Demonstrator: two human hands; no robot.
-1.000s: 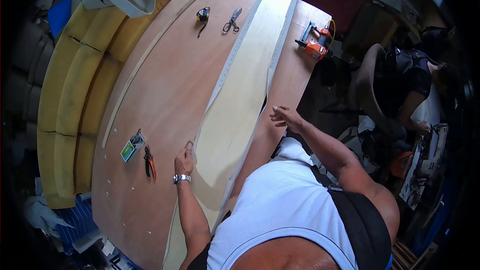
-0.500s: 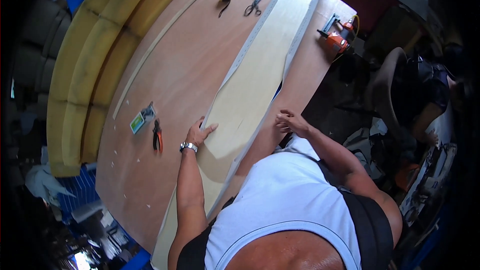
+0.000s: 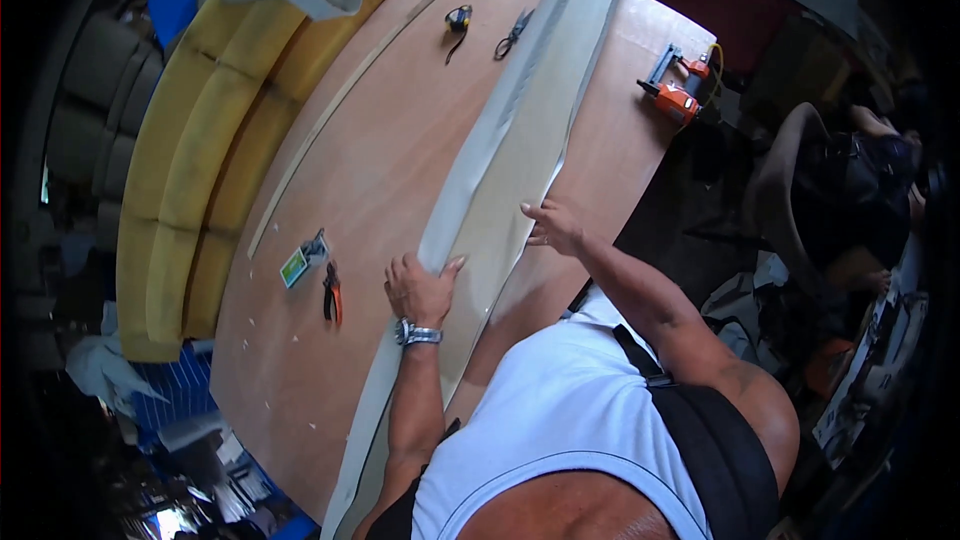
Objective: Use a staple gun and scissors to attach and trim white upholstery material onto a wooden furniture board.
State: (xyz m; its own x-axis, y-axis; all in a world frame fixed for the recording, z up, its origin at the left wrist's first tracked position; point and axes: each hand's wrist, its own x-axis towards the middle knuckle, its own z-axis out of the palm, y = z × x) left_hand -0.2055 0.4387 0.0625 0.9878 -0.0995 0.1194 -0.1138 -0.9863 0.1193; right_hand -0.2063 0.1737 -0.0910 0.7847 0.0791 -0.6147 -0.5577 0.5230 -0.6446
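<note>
A long, narrow cream panel (image 3: 490, 250) edged with pale fabric lies lengthwise over the table, tilted so that its left side band shows. My left hand (image 3: 420, 290), a metal watch on its wrist, grips the panel's left edge, thumb on the cream face and fingers over the band. At the opposite edge, my right hand (image 3: 555, 228) pinches the rim between thumb and fingers; some fingertips are hidden. Left of my left hand lie orange-handled pliers (image 3: 332, 295) and a small green-and-white box (image 3: 294, 267) with metal pieces at its end.
The wooden tabletop (image 3: 350, 170) also carries a tape measure (image 3: 457, 20), scissors (image 3: 512, 35) partly beside the panel, and an orange staple gun (image 3: 675, 90) at the far right. Yellow cushions (image 3: 190, 190) line the left side. A chair (image 3: 785, 155) and another person are at the right.
The panel has rolled onto its right side, raising its left edge and showing the fabric band. My left hand shifted right over that edge; my right hand moved left onto the rim.
</note>
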